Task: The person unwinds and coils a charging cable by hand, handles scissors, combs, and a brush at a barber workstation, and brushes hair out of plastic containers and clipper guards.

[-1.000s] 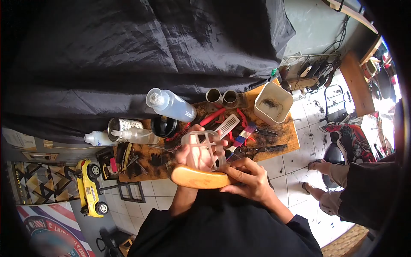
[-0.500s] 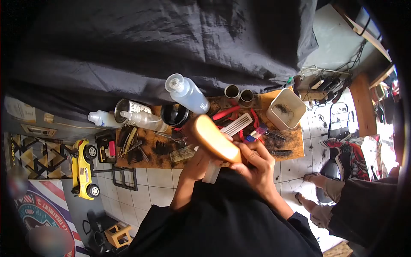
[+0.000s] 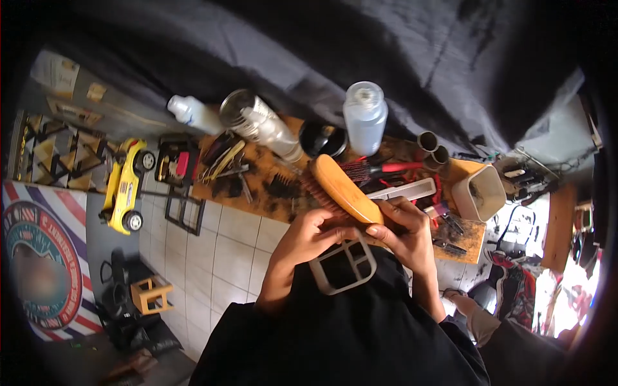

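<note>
My right hand (image 3: pixel 405 233) grips one end of a wooden brush (image 3: pixel 346 191), whose smooth back faces up and whose dark bristles point down to the left. Its far end reaches over the table. A clear plastic divided frame (image 3: pixel 344 264) hangs from the fingers of my left hand (image 3: pixel 309 238), tilted in front of the black shirt. The left fingertips are close beside the bristles; whether they touch is hidden. Behind the brush, a red-handled round brush (image 3: pixel 393 166) and a white comb (image 3: pixel 407 190) lie on the wooden table (image 3: pixel 473 238).
A blue bottle (image 3: pixel 365 122), black bowl (image 3: pixel 322 139), spray bottle (image 3: pixel 273 134) and two metal cups line the back. A square container (image 3: pixel 479 193) stands right, scissors near it. Left are a yellow toy car (image 3: pixel 125 186) and a stool (image 3: pixel 151 294). Another person's leg shows lower right.
The view has swung left. The wooden brush has turned to show its bristles. The plastic frame has dropped from upright before the table to hanging below my left hand.
</note>
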A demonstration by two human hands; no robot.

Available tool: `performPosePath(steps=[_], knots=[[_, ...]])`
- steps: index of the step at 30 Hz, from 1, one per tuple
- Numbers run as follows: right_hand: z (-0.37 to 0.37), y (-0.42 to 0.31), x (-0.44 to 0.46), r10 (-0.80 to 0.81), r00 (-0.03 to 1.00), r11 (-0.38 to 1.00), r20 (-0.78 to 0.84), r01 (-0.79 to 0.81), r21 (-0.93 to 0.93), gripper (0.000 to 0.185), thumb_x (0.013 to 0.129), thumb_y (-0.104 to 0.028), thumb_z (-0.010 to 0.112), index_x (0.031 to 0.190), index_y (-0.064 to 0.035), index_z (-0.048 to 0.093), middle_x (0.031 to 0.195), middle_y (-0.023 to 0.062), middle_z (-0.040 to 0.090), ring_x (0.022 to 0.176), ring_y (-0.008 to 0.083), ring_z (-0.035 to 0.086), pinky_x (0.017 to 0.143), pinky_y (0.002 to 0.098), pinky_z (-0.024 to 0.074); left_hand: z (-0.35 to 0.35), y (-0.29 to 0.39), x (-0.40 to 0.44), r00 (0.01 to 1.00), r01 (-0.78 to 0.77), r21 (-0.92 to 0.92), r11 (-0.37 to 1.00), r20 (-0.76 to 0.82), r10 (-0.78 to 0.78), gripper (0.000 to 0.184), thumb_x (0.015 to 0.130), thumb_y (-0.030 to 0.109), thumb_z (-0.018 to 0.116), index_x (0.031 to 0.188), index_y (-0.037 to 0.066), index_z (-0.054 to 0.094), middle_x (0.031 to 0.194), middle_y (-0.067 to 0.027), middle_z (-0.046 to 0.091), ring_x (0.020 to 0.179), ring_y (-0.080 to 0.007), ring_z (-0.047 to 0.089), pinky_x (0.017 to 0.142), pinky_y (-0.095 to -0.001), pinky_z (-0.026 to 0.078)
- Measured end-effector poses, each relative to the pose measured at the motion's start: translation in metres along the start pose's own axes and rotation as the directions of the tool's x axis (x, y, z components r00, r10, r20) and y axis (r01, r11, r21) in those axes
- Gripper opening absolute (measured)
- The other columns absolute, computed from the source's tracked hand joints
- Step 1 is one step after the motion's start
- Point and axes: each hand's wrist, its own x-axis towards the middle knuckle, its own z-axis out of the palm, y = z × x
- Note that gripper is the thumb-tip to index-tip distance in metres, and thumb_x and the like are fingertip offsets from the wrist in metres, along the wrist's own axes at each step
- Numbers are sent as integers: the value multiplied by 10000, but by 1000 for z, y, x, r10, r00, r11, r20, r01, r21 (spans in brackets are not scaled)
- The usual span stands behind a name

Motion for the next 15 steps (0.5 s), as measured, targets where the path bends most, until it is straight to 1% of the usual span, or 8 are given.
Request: performPosePath(steps=[2, 4, 6, 10, 12, 13, 14, 15], knots=[[7, 6, 6, -66, 998, 998, 20, 66, 16, 418, 726, -177, 778, 1053, 47, 643, 837, 110, 599, 754, 170, 591, 688, 282, 466, 7, 6, -5, 960, 140, -293, 946, -194, -203, 367, 861, 156, 672, 1191, 61, 542, 894, 3, 624, 692, -24, 536, 577, -192, 439], [11, 12, 4, 0, 998, 995, -62, 6, 95, 415, 748, -143, 760, 1082, 61, 621, 874, 99, 593, 789, 151, 582, 703, 271, 463, -3, 1, -9, 983, 61, -611, 790, -101, -154, 250, 936, 201, 555, 1145, 70, 519, 784, 58, 470, 543, -20, 366, 481, -179, 302], [5, -2, 1, 121, 991, 974, -61, -106, 202, 384, 793, -89, 709, 1114, 87, 593, 927, 80, 575, 836, 136, 562, 749, 249, 449, -15, -12, -9, 971, 46, -825, 564, -97, -220, 259, 944, 213, 525, 1157, 68, 494, 798, 34, 443, 552, -53, 383, 476, -204, 309], [20, -18, -3, 91, 979, 986, -185, -63, 153, 417, 784, -104, 719, 1141, 68, 589, 926, 97, 577, 812, 147, 564, 732, 260, 457, -30, -15, -7, 960, -147, -857, 494, -244, -137, 275, 941, 215, 526, 1173, 76, 471, 862, 18, 442, 655, -80, 412, 560, -229, 351], [35, -34, -1, 52, 982, 980, -183, -85, -179, 434, 765, -98, 734, 1147, 52, 592, 948, 125, 583, 808, 158, 571, 718, 268, 459, -32, -10, -1, 946, -274, -808, 521, -325, -7, 292, 947, 204, 512, 1203, 80, 449, 903, 6, 428, 749, -96, 403, 659, -255, 359], [47, -40, -1, 52, 984, 965, -173, -94, -247, 465, 735, -85, 756, 1157, 26, 595, 959, 138, 579, 810, 184, 581, 711, 299, 474, -34, -15, 2, 948, -314, -819, 481, -297, 114, 324, 948, 194, 500, 1235, 68, 419, 967, -4, 440, 827, -114, 445, 771, -285, 397], [69, -39, -4, -183, 978, 923, -96, 137, -360, 488, 710, -64, 771, 1162, 2, 600, 992, 130, 551, 768, 200, 598, 669, 316, 492, -35, -17, 6, 951, -307, -833, 460, -275, 137, 324, 948, 194, 500, 1235, 68, 419, 967, -4, 440, 827, -114, 445, 771, -285, 397], [81, -40, -5, -188, 978, 921, -95, 141, -364, 492, 704, -54, 773, 1163, -8, 603, 1013, 129, 532, 754, 205, 611, 651, 314, 500, -31, -19, 7, 947, -320, -859, 400, -293, 130, 342, 947, 184, 496, 1254, 62, 408, 1056, -30, 465, 957, -144, 470, 874, -322, 395]])
